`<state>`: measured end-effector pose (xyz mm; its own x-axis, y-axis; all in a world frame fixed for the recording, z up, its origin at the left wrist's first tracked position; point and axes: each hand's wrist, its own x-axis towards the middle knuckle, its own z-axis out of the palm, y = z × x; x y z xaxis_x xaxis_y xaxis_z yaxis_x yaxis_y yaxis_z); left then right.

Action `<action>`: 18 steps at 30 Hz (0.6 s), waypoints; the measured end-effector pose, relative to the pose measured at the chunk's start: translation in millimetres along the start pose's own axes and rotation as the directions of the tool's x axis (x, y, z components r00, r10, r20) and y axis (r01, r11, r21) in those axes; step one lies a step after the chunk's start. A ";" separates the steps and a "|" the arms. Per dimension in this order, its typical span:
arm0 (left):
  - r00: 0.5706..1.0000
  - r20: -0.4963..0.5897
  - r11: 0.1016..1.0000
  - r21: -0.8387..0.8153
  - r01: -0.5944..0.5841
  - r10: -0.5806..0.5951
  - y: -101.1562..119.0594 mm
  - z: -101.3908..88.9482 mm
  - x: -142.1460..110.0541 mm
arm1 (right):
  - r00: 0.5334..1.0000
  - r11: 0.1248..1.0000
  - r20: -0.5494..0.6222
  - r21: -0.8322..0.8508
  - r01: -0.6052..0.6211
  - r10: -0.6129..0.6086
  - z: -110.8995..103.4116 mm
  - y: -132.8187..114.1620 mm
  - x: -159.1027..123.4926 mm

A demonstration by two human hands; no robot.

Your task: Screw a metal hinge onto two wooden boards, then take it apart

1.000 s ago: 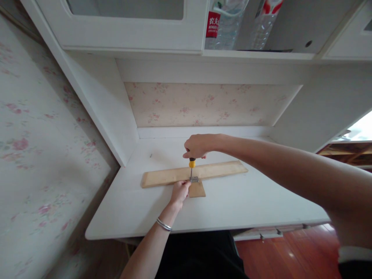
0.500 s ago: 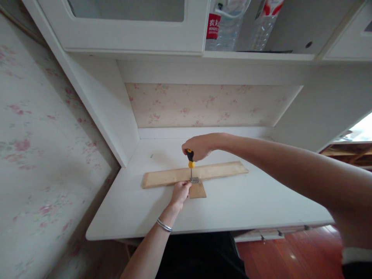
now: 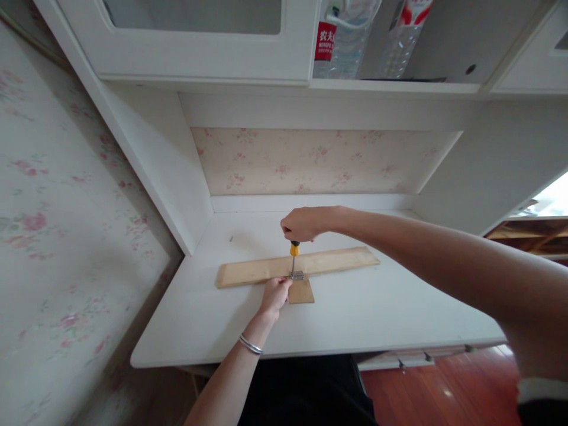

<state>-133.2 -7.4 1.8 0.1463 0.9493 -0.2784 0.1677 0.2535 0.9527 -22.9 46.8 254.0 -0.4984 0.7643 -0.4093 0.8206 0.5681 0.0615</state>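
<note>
My right hand (image 3: 302, 225) is wrapped around the handle of a yellow and black screwdriver (image 3: 294, 250), held upright with its shaft pointing down. The tip meets a small metal hinge (image 3: 299, 275) lying where a long wooden board (image 3: 337, 260) and a small wooden piece (image 3: 302, 293) come together. From the near left, my left hand (image 3: 276, 293) pinches at the hinge's left end, close to the screwdriver tip. Its fingertips partly hide that end, so any screw there cannot be made out.
The boards lie on a white desk (image 3: 377, 319) with a rounded front left corner. A tiny object (image 3: 231, 238) rests behind the long board. Overhead, a shelf holds plastic bottles (image 3: 348, 41). A white side panel (image 3: 146, 165) rises on the left.
My right hand has turned and closed further over the screwdriver handle, hiding most of its black part. The screwdriver leans slightly differently. My left hand and the boards stay nearly still.
</note>
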 end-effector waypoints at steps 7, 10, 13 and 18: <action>1.000 0.001 1.000 0.004 -0.016 0.016 -3.0 0.6 2.1 | 0.997 0.996 -0.033 0.053 -0.069 0.070 -1.1 -3.2 -5.4; 1.000 0.006 1.000 -0.013 -0.009 0.009 -2.2 0.5 1.4 | 1.000 0.998 -0.023 0.057 0.007 -0.005 -1.4 -3.2 -4.9; 1.000 0.008 1.000 -0.013 0.006 -0.006 -0.7 0.3 0.1 | 0.997 0.999 -0.081 0.042 0.020 -0.017 -0.5 -3.0 -3.4; 1.000 0.008 1.000 -0.014 0.008 -0.008 -0.6 0.3 -0.2 | 0.997 0.997 -0.013 0.035 -0.071 0.072 0.0 -5.7 -4.3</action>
<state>-133.0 -7.8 1.3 0.1530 0.9456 -0.2870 0.1554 0.2638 0.9520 -25.5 40.3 255.4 -0.4419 0.8068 -0.3922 0.8632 0.5014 0.0587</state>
